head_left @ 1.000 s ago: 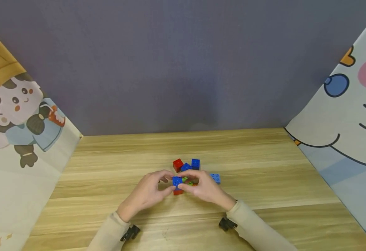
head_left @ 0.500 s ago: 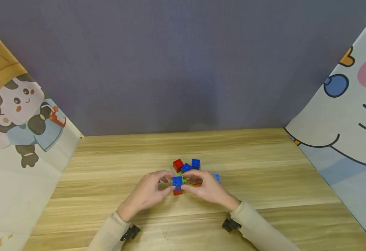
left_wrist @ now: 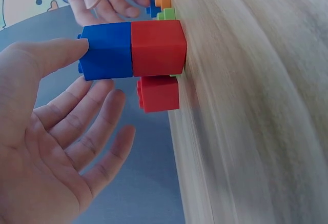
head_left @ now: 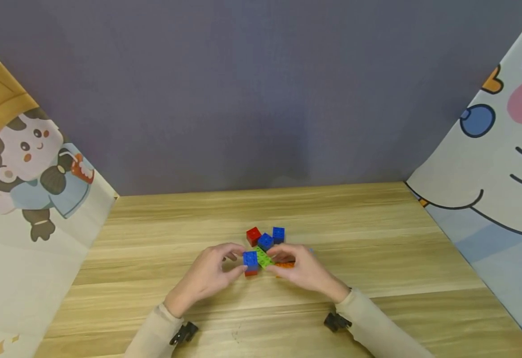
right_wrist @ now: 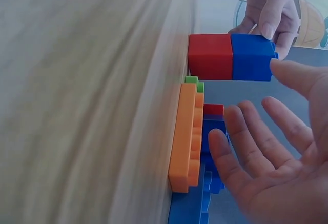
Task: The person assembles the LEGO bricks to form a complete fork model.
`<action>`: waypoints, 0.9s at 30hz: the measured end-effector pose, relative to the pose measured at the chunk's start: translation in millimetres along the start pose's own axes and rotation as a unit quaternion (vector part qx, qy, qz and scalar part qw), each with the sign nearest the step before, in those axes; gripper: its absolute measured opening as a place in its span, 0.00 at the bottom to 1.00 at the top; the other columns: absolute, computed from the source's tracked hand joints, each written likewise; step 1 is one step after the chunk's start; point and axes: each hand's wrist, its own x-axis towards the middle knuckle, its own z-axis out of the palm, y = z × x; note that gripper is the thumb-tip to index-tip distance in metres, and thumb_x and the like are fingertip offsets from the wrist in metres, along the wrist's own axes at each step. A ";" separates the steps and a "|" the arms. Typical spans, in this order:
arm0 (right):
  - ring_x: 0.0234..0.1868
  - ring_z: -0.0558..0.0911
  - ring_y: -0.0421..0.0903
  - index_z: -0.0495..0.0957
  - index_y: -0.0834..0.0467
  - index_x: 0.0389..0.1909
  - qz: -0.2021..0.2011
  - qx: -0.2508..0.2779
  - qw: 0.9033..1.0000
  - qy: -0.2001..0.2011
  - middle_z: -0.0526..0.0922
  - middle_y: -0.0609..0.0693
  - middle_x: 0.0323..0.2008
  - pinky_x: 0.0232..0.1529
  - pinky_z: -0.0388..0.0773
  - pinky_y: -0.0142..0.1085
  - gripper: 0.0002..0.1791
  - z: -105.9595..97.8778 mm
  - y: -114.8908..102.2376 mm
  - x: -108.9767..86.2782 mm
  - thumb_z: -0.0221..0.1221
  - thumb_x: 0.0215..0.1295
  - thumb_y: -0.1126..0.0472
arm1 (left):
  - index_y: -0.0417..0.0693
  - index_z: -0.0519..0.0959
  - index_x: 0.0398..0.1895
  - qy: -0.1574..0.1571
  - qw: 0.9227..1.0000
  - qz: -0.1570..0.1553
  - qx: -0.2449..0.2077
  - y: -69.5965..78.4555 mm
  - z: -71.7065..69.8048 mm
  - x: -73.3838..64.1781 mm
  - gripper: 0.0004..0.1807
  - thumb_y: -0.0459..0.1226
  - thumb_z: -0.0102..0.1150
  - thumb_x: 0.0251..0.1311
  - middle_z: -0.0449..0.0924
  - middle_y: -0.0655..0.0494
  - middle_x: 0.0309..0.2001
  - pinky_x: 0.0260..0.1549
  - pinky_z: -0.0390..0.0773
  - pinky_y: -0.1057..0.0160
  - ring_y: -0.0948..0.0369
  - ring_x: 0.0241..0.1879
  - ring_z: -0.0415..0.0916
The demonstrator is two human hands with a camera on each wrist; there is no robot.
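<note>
Two toy building bricks stand stacked at the front of a small group: a blue brick (head_left: 250, 259) on top of a red brick (left_wrist: 159, 48). My left hand (head_left: 208, 272) pinches the blue brick at its left side, with the thumb on its near corner and the index finger at the back; the other fingers spread loosely. To the right of the stack, my right hand (head_left: 303, 271) is apart from it, fingers loosely bent and thumb out. Under that hand lies a long orange brick (right_wrist: 183, 137). A flat green brick (head_left: 263, 257) lies between the stack and my right fingers.
Behind the stack sit another red brick (head_left: 253, 236) and two blue bricks, one at the middle (head_left: 265, 241) and one farther right. A light blue brick (right_wrist: 187, 208) is mostly covered by my right hand in the head view. A grey panel (head_left: 261, 99) closes off the wooden table's back.
My right hand has drawn back to the right, away from the stack, uncovering the green and orange bricks. My left hand and the stack have shifted slightly left together.
</note>
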 end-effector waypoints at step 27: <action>0.49 0.89 0.50 0.85 0.60 0.58 0.035 -0.023 0.999 -0.013 0.91 0.53 0.52 0.50 0.87 0.38 0.20 -16.5 7.8 -14.5 0.71 0.69 0.55 | 0.48 0.84 0.58 0.026 0.999 -0.023 -0.012 -23.5 -22.1 -12.6 0.20 0.39 0.73 0.64 0.89 0.54 0.53 0.52 0.88 0.51 0.59 0.47 0.87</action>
